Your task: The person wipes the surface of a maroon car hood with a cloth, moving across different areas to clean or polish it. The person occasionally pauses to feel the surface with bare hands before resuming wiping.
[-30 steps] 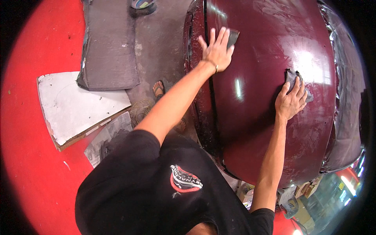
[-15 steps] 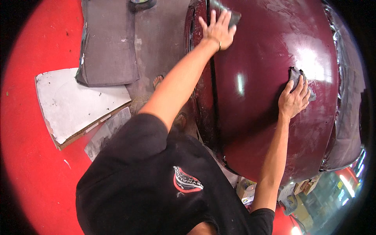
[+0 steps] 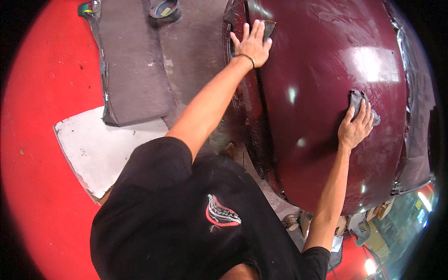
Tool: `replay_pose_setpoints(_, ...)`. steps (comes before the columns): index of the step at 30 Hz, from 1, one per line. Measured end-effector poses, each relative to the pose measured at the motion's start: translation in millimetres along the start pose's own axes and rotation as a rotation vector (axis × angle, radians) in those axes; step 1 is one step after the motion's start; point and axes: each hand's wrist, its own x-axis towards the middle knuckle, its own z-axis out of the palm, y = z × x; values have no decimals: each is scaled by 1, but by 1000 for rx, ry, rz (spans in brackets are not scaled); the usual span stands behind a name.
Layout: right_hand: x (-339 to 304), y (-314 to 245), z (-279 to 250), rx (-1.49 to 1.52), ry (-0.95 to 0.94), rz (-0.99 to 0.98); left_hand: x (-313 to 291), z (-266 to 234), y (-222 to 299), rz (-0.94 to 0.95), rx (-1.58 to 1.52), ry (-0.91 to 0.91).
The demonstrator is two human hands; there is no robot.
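My left hand (image 3: 252,45) lies on the far left edge of a glossy maroon car panel (image 3: 312,140), fingers spread. Beneath its fingertips it presses a dark, stiff sheet (image 3: 269,29) that looks like sandpaper. Farther right and nearer to me, my right hand (image 3: 355,130) has its fingers over a crumpled grey rag (image 3: 358,99), held against the same panel. Wet-looking smears and bright light reflections show on the paint around both hands. My palms hide part of the sheet and the rag.
A dark gap and lower body edge (image 3: 259,116) run along the panel's left. Grey sheeting (image 3: 417,158) covers the right side. On the floor lie a long dark grey padded piece (image 3: 133,65), a white board (image 3: 95,149) and a round tub (image 3: 164,8). Boxes (image 3: 385,210) sit near the lower right.
My left hand has slid with the sheet leftward and a little toward me. My right hand and the rag have shifted slightly nearer. The whole view has moved too, showing more of the tub.
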Motion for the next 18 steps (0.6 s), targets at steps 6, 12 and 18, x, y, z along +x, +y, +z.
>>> replay_pose_setpoints(6, -3, 5, -11, -64, 22, 6, -79, 11, 11, 10, -115, -120)
replay_pose_setpoints(12, 5, -5, -7, -4, 45, -42, 4, -1, -23, 163, -45, -19)
replay_pose_setpoints(18, -5, 6, -14, -46, 34, -3, -87, 6, -9, 267, -27, -62)
